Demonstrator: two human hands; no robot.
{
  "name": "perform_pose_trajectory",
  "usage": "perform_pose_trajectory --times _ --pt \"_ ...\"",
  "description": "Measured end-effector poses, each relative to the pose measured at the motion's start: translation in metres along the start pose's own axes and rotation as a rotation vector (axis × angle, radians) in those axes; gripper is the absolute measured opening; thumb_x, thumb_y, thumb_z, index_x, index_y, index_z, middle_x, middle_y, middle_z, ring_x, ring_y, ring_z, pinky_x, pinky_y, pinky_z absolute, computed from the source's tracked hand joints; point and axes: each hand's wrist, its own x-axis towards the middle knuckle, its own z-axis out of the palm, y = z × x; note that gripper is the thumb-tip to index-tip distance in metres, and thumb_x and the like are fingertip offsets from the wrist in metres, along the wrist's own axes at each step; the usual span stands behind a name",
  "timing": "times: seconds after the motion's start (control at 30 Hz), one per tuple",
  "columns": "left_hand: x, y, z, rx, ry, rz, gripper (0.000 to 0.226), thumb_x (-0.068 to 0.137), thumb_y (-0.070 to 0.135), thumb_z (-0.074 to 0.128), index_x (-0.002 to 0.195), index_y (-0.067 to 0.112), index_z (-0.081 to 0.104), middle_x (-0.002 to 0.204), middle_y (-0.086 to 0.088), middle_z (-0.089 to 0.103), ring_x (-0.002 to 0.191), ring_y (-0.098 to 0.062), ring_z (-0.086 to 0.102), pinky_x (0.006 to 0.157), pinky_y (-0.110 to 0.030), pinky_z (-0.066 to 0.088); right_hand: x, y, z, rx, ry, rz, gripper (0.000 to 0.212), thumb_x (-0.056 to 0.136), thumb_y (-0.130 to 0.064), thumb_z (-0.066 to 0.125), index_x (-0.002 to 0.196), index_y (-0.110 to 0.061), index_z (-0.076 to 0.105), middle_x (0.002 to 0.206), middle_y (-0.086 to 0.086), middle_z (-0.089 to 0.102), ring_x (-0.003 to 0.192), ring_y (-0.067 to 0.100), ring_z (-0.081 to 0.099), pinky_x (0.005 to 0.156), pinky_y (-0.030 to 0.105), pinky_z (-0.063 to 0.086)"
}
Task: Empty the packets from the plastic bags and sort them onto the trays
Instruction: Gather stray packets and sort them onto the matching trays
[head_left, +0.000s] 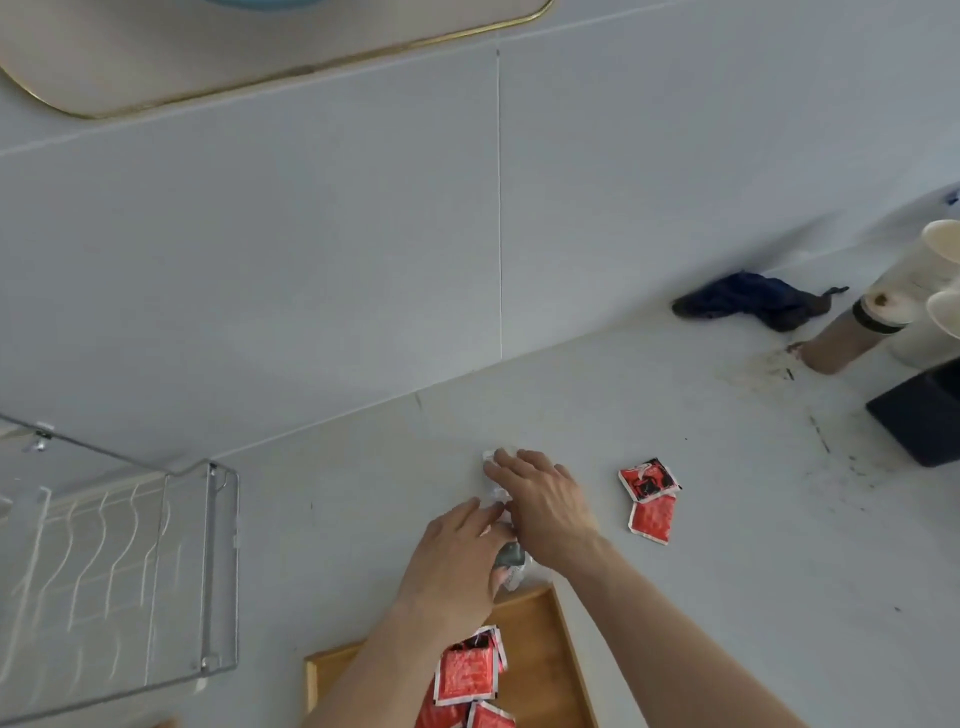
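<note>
At the far left, a wire rack (119, 566) is sitting on the pale counter (727, 519) against the wall. Right of it, at the near edge, a wooden tray (540, 654) is holding a small pile of red packets (467, 673), overlapping one another. The left forearm is crossing over the tray's left part. The left hand (457, 561) is lying palm down just beyond the tray's far edge, fingers curled around a crumpled clear plastic bag (511, 564) with something dark grey inside it. The right hand (540, 499) is reaching in beside it, touching it, fingers spread and pressing flat on the far end of the same bag, where a pale scrap (491, 460) is showing at the fingertips; whether it is pinching the plastic I cannot tell. Further right, two red packets (649, 499) are lying loose on the counter, one overlapping the other, well apart from the tray. In the far right corner, a dark blue cloth (748, 306) is lying bunched near the wall, with pale cups (883, 306) and a dark box (919, 415) beside it.
</note>
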Motion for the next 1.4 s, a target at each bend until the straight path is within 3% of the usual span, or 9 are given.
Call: perform_pose_trajectory --times 0.13,0.37,0.5,0.6,0.7,0.97,1.17,1.27,1.4 --pt "0.013 0.0 0.006 0.101 0.019 -0.008 0.043 0.093 0.022 0.065 0.133 0.032 0.052 0.157 0.01 0.038 0.147 -0.017 0.029 0.122 -0.034 0.019 0.004 0.01 0.012 -0.056 0.129 0.036 0.047 0.074 -0.01 0.082 0.119 -0.021 0.072 0.126 -0.005 0.072 0.111 0.024 0.065 0.081 0.035 0.056" --pt "0.017 -0.002 0.008 0.079 -0.002 -0.148 0.047 0.086 0.029 0.072 0.124 0.029 0.044 0.123 0.005 0.061 0.117 -0.019 0.055 0.103 -0.034 0.04 0.002 0.01 0.019 0.022 0.363 0.12 0.018 0.077 -0.003 0.073 0.088 -0.016 0.073 0.085 -0.003 0.075 0.08 0.022 0.064 0.062 0.032 0.05" --pt "0.011 -0.01 0.012 -0.137 0.039 -0.309 0.033 0.088 0.034 0.07 0.116 0.033 0.053 0.113 0.011 0.063 0.106 -0.013 0.058 0.095 -0.03 0.047 -0.001 0.008 0.006 0.704 0.341 0.497 0.018 0.094 -0.007 0.054 0.096 -0.017 0.069 0.086 0.0 0.072 0.077 0.02 0.063 0.061 0.028 0.047" --pt "0.004 -0.017 0.013 -0.243 0.063 -0.389 0.016 0.089 0.034 0.069 0.104 0.033 0.062 0.107 0.011 0.057 0.099 -0.011 0.059 0.087 -0.028 0.051 -0.015 0.003 -0.008 1.334 0.233 0.781 0.022 0.103 -0.01 0.045 0.102 -0.015 0.066 0.1 0.011 0.071 0.079 0.024 0.068 0.066 0.034 0.059" --pt "-0.005 -0.021 0.008 -0.445 0.115 -0.476 0.012 0.087 0.036 0.072 0.089 0.032 0.061 0.096 0.014 0.061 0.085 -0.005 0.06 0.07 -0.022 0.048 -0.035 -0.006 -0.011 1.525 0.17 0.836 0.023 0.104 -0.029 0.051 0.106 -0.012 0.067 0.102 0.014 0.072 0.082 0.026 0.069 0.072 0.038 0.062" --pt "-0.06 -0.019 -0.028 -1.018 0.154 -0.552 0.009 0.086 0.027 0.074 0.093 0.025 0.069 0.09 0.006 0.078 0.081 -0.007 0.074 0.081 -0.041 0.063 -0.067 -0.058 -0.009 1.389 0.115 0.719 0.019 0.099 -0.015 0.061 0.114 -0.012 0.072 0.095 0.006 0.079 0.085 0.022 0.074 0.069 0.032 0.062" --pt "-0.119 -0.044 -0.037 -0.858 0.255 -0.543 0.028 0.083 0.036 0.077 0.1 0.033 0.054 0.087 0.014 0.072 0.076 -0.003 0.071 0.059 -0.015 0.053 -0.097 -0.139 -0.014 1.398 -0.038 0.597 0.03 0.097 -0.044 0.06 0.107 -0.02 0.074 0.095 0.002 0.081 0.089 0.02 0.078 0.084 0.037 0.064" --pt "-0.16 -0.069 -0.035 -0.812 0.295 -0.503 0.02 0.081 0.037 0.078 0.087 0.031 0.059 0.079 0.012 0.072 0.073 -0.003 0.068 0.061 -0.02 0.049 -0.114 -0.179 -0.002 1.387 -0.027 0.53 0.018 0.093 -0.028 0.071 0.104 -0.014 0.075 0.097 0.008 0.08 0.093 0.026 0.077 0.085 0.041 0.064" --pt "-0.222 -0.11 -0.022 -0.868 0.327 -0.512 0.012 0.082 0.029 0.077 0.078 0.03 0.066 0.079 0.029 0.069 0.073 0.005 0.064 0.067 -0.025 0.052 -0.125 -0.232 0.034 1.423 -0.006 0.633 0.015 0.092 -0.01 0.071 0.103 0.0 0.071 0.093 0.019 0.077 0.081 0.03 0.075 0.072 0.039 0.063"
